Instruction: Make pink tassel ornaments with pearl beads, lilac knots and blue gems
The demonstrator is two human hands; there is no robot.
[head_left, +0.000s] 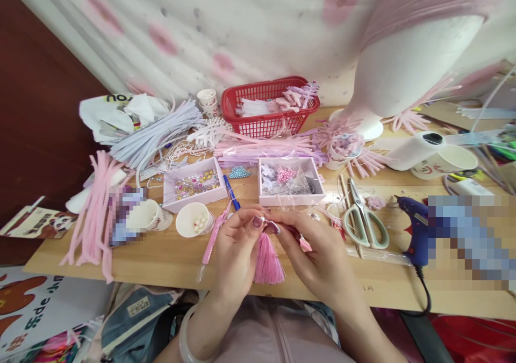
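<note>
Both hands meet over the front edge of the wooden table, fingertips pinched together. My left hand (237,250) and my right hand (316,245) grip the top of a pink tassel (269,261), whose threads hang down between them. A small whitish piece shows at the fingertips; its exact shape is hidden. Left of my left hand lies a pink pen-like tool (213,239), with a blue pen (231,192) just behind. A paper cup of white beads (195,219) stands further left. To the right of my right hand lie scissors with pale green handles (366,226).
A blue glue gun (417,226) rests at the right with its cord over the edge. Two trays, one of gems (193,184) and one of beads and petals (290,180), sit behind my hands. Further back are a red basket (270,92), pink fuzzy stems (91,212) and a white mannequin (399,73).
</note>
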